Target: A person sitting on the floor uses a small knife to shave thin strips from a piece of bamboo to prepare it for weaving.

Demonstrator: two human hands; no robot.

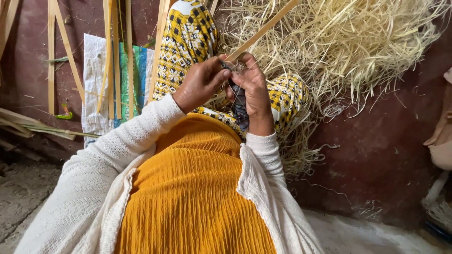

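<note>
My left hand (200, 83) and my right hand (254, 89) are close together above my lap, both gripping the near end of a long flat bamboo strip (263, 29) that runs up and to the right. A dark blade-like tool (237, 96) shows between the hands, apparently in the right hand; its grip is partly hidden. Thin pale shavings curl around my fingers. I wear a white knitted cardigan, an orange top and a yellow patterned cloth (188, 37) over my legs.
A big heap of pale bamboo shavings (348, 47) lies on the dark red floor to the right. Several long bamboo strips (113, 56) lie at the left over a striped woven sack (96, 84). A tan object (440, 141) is at the right edge.
</note>
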